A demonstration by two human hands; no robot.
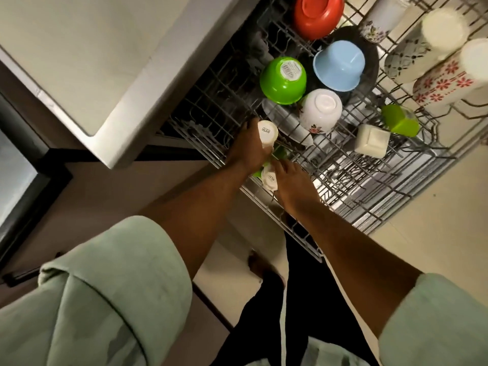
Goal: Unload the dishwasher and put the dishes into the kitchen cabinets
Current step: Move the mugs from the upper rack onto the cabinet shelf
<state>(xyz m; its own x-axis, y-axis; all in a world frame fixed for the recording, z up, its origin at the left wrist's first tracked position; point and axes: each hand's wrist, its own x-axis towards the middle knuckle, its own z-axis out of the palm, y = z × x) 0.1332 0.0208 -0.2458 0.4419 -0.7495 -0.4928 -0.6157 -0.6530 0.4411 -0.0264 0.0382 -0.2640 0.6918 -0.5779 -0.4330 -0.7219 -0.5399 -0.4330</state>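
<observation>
Only the head view shows this, looking down the person's two bare forearms into the pulled-out dishwasher rack (383, 180), which fills the middle and upper right of the frame.

Both hands meet at the rack's near left corner, just left of frame centre. The left hand (247, 147) has its fingers wrapped round the upper white cup (267, 133), which stands upside down, printed base facing up, long axis pointing toward the camera. Just below it in the frame, the right hand (289, 186) grips the lower white cup (270, 178), which is tilted so its base faces the lower left. The two cups are near each other, with something green (280, 152) between the hands that I cannot make out.

Both cups are already held, so I judge the coming move to be a lift up and back toward the body. The pale worktop (79, 62) overhangs in the upper left, close beside the left hand, so that side is tight. A white plate (289, 122) leans just right of the upper cup.

Further up the frame sit a green bowl (284, 80), a blue bowl (339, 65), an orange bowl (318, 15) and a white floral bowl (320, 110), all inverted. A square white dish (372, 140) and patterned mugs (446, 83) are on the right. No cabinet is clearly in view.
</observation>
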